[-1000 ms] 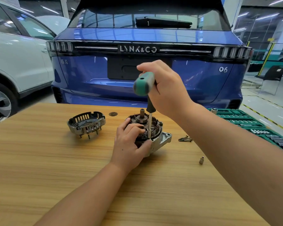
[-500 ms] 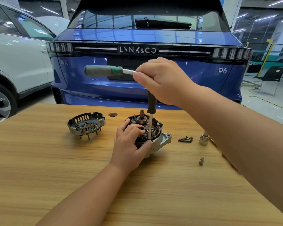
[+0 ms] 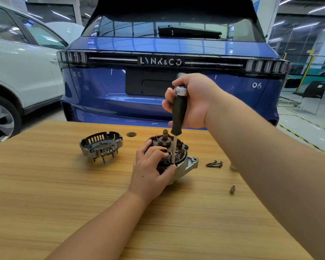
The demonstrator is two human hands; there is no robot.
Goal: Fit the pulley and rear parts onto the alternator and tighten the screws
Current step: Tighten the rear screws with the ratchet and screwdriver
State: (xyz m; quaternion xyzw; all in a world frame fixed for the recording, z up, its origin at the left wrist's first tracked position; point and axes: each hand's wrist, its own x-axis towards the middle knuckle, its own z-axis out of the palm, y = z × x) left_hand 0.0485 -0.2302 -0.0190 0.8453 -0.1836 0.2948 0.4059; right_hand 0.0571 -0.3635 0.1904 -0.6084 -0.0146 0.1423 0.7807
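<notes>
Hands (image 3: pixel 192 102) on driver (image 3: pixel 178 117), alternator (image 3: pixel 184 164)

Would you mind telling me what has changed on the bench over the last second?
The ratchet handle has swung round: it pointed toward the camera, then out to the left, and is now hidden behind the right hand, which still grips the driver. The left hand keeps holding the alternator, with the shaft still planted on it. The rear cover, screws and socket have not moved.
</notes>
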